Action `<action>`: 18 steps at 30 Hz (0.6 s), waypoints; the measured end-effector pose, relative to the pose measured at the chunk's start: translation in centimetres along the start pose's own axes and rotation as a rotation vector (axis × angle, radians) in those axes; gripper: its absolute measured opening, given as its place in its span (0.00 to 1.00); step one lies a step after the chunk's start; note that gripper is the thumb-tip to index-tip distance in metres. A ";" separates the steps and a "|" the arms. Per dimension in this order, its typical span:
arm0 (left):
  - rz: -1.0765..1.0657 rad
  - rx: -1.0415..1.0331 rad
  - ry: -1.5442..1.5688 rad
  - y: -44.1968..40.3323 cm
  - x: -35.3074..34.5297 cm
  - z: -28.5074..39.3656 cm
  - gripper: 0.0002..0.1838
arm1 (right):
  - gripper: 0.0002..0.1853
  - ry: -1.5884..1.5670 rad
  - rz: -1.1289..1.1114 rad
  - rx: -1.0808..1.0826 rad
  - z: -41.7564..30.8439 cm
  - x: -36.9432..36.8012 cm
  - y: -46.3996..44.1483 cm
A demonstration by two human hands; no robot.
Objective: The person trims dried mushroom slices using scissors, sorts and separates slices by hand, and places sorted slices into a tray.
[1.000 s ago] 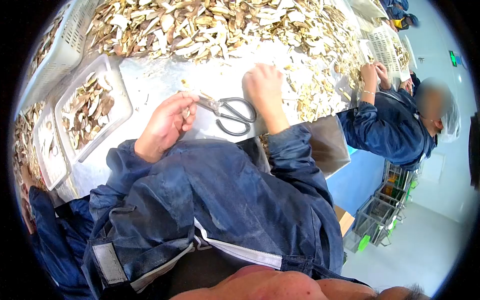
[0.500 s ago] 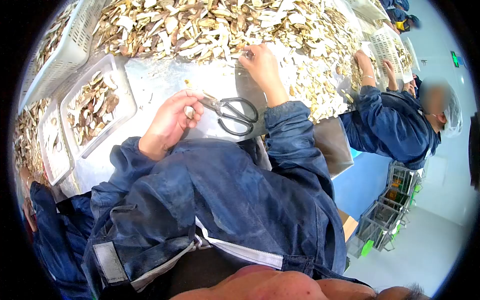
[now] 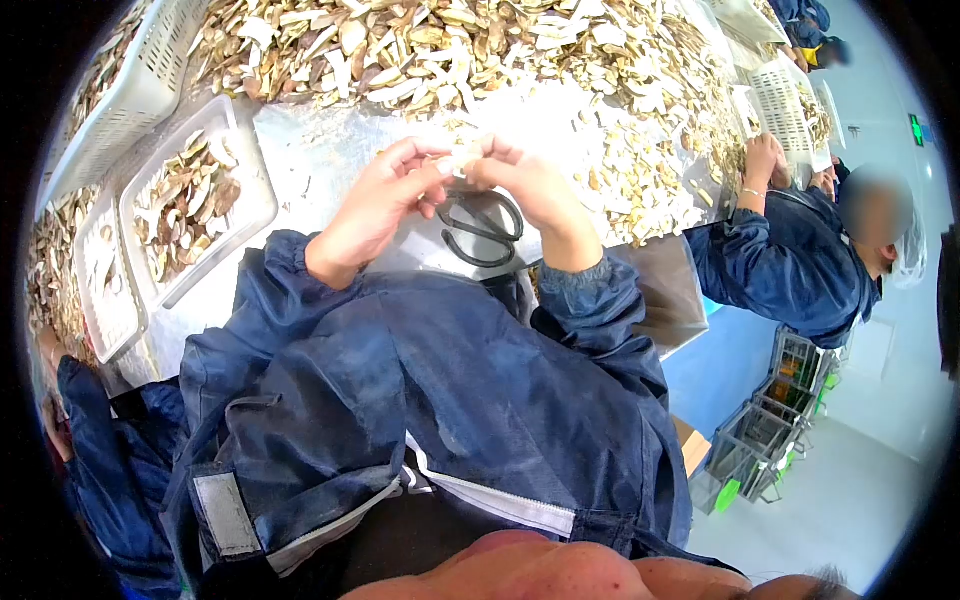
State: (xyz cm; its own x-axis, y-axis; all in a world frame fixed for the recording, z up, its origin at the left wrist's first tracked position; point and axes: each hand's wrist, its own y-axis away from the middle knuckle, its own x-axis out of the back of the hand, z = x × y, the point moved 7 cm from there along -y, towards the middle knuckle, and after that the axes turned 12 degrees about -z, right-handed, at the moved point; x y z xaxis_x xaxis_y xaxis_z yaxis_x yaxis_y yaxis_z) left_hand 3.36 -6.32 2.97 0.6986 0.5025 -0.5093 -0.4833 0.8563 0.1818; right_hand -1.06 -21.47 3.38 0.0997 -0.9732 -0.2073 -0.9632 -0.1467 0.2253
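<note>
My left hand (image 3: 385, 195) and my right hand (image 3: 530, 190) meet over the metal table, fingertips pinched together. Between them is a small pale mushroom slice (image 3: 460, 161), mostly covered by the fingers and washed out by glare. Just below my hands lie scissors (image 3: 482, 258) with black loop handles; their blades are hidden behind my fingers. Beyond the hands spreads a large heap of dried mushroom slices (image 3: 400, 55), cream and brown. Smaller pale pieces (image 3: 640, 185) lie to the right.
At the left stand a shallow clear tray (image 3: 262, 200) of darker slices, a smaller white tray (image 3: 140, 325) and a tall perforated basket (image 3: 160, 75). A co-worker in blue (image 3: 800, 255) works at the right, near another white basket (image 3: 780, 105). Metal racks (image 3: 765, 430) stand on the floor.
My right hand has come back from the heap's edge towards me. My left hand has moved up and right to meet it. The co-worker's hand has shifted towards the white basket.
</note>
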 end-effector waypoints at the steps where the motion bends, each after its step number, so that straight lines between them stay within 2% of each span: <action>1: -0.043 0.015 -0.006 -0.3 0.2 -0.7 0.10 | 0.05 -0.014 -0.017 -0.008 0.4 -0.6 0.0; 18: -0.053 0.012 -0.085 0.0 0.5 -1.3 0.08 | 0.05 -0.149 -0.060 -0.017 2.0 -2.0 -0.1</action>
State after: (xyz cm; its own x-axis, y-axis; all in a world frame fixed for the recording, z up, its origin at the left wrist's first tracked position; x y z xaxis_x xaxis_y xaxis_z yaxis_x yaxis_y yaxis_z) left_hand 3.06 -6.25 1.62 0.7655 0.4644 -0.4454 -0.4388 0.8830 0.1665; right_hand -1.63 -19.15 1.84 0.1173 -0.9259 -0.3591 -0.9522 -0.2076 0.2242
